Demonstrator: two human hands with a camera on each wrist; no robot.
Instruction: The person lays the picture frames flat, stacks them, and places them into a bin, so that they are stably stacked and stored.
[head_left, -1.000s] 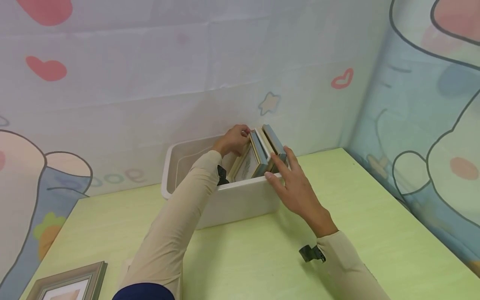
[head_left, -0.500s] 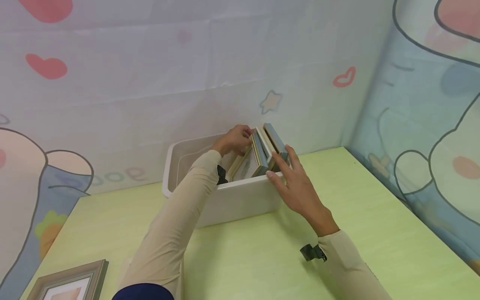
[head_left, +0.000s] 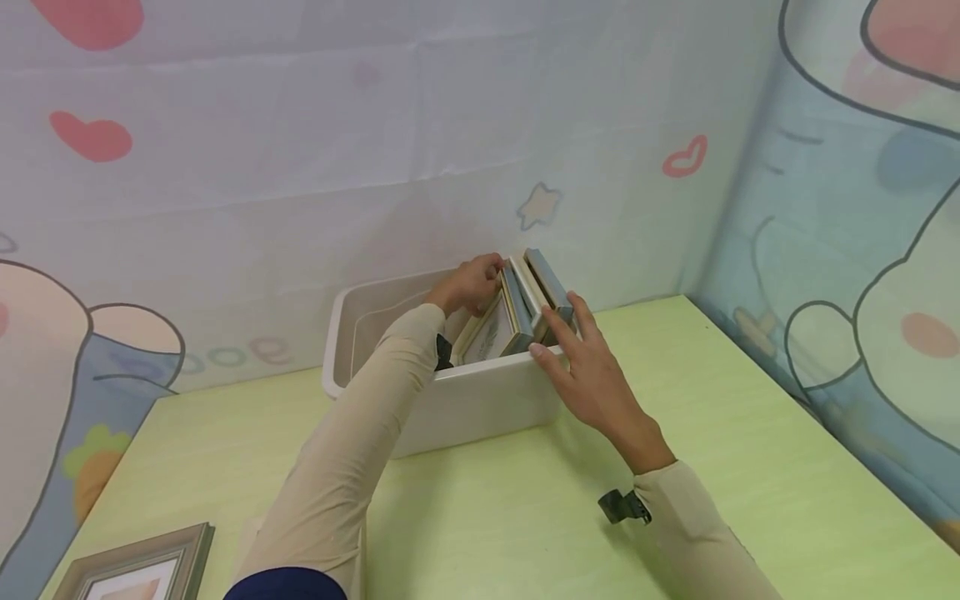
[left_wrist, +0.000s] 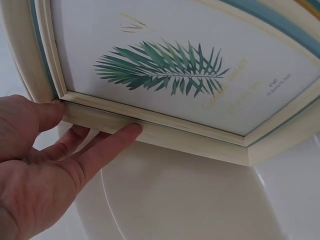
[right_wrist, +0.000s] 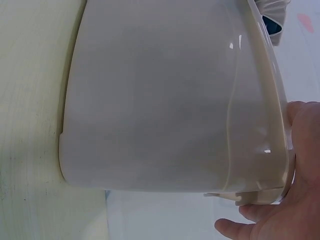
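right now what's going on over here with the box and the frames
A person is handling picture frames standing on edge in a white plastic bin on a green table. The left hand reaches into the bin, its fingers against the edge of the cream frame with a palm-leaf print. The right hand rests open at the bin's right end, touching the blue-grey frames. Another frame lies on the table.

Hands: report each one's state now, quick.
Left hand: open, straight fingers pressing the leaf-print frame.
Right hand: open, fingers resting on the white bin rim beside the standing frames.
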